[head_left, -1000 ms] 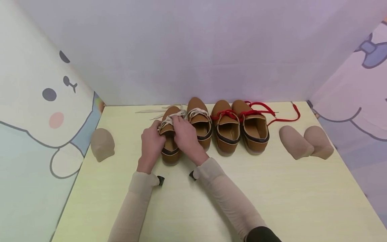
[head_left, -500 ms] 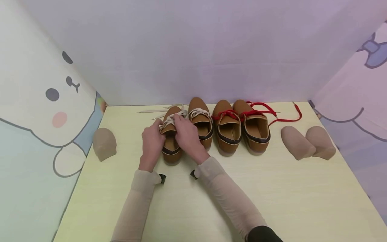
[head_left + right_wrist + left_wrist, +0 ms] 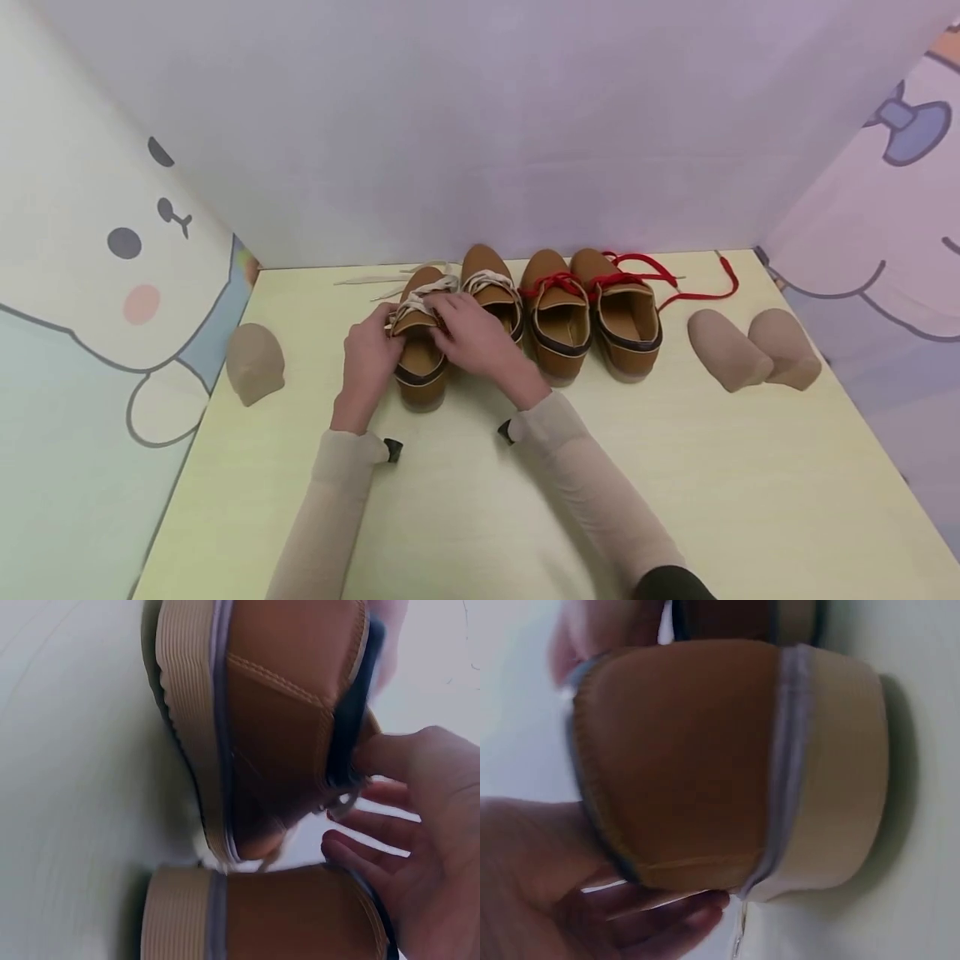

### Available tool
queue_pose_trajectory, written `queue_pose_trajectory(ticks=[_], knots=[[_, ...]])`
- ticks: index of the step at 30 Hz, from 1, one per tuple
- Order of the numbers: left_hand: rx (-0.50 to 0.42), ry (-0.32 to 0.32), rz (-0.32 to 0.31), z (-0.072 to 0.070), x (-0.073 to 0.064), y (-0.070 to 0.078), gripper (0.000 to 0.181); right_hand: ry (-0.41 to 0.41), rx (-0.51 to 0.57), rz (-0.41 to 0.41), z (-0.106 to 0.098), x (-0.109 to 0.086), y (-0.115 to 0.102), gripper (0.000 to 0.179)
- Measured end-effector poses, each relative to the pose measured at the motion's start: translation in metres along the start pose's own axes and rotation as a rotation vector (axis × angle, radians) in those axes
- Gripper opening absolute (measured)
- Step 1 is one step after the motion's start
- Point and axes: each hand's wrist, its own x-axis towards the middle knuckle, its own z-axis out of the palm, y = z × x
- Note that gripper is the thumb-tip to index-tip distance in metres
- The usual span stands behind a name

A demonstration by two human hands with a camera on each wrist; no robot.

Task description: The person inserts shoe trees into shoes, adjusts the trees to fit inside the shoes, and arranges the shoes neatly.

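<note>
A brown shoe with white laces (image 3: 422, 388) stands at the left end of the row, toe toward the wall. My left hand (image 3: 367, 354) grips its left side at the collar, thumb in the opening; in the left wrist view fingers (image 3: 675, 930) lie along the outer side below the rim. On the other side, my right hand (image 3: 480, 333) pinches the collar edge near the laces, its thumb (image 3: 382, 754) inside the rim in the right wrist view. The lace ends (image 3: 367, 280) trail left on the table.
Close on the right stands a second white-laced shoe (image 3: 483, 265), then two red-laced shoes (image 3: 558, 360). Red laces (image 3: 708, 296) trail right. Beige shoe-shaped inserts lie at both sides: one (image 3: 255, 362) left, two (image 3: 727, 350) right. A pale wall (image 3: 487, 125) rises behind the table.
My right hand has swung outward, its wrist shifting right and its fingers drawing back from the laces to the shoe's right collar. The left hand keeps its grip; the shoe stays in place.
</note>
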Motion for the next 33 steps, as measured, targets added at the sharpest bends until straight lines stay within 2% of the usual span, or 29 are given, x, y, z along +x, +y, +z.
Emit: queue_pose_trajectory(ticks=[5,9,11,13,16,20,24,27,33], knots=[[-0.023,-0.097,0.008,-0.009,-0.009,-0.006,0.049,0.04,0.01,-0.02,-0.009,-0.011,0.004,0.04],[-0.018,-0.168,0.039,-0.017,-0.019,-0.012,0.05,0.129,0.022,-0.006,-0.014,-0.018,0.011,0.033],[-0.003,-0.184,0.053,-0.021,-0.024,-0.016,0.049,0.177,0.02,0.001,-0.016,-0.022,0.016,0.031],[0.018,-0.171,0.058,-0.026,-0.03,-0.021,0.047,0.219,0.012,0.001,-0.018,-0.024,0.021,0.03],[0.052,-0.093,0.06,-0.032,-0.038,-0.027,0.043,0.269,0.005,0.002,-0.023,-0.028,0.029,0.027],[0.098,0.071,0.076,-0.04,-0.046,-0.038,0.037,0.314,0.007,0.04,-0.028,-0.034,0.041,0.026],[0.106,0.218,0.095,-0.048,-0.05,-0.049,0.034,0.32,0.055,0.105,-0.029,-0.039,0.052,0.025],[0.116,0.285,0.09,-0.054,-0.052,-0.057,0.034,0.314,0.094,0.143,-0.03,-0.042,0.058,0.023],[0.162,0.359,0.039,-0.065,-0.06,-0.078,0.033,0.286,0.1,0.15,-0.029,-0.045,0.063,0.024]])
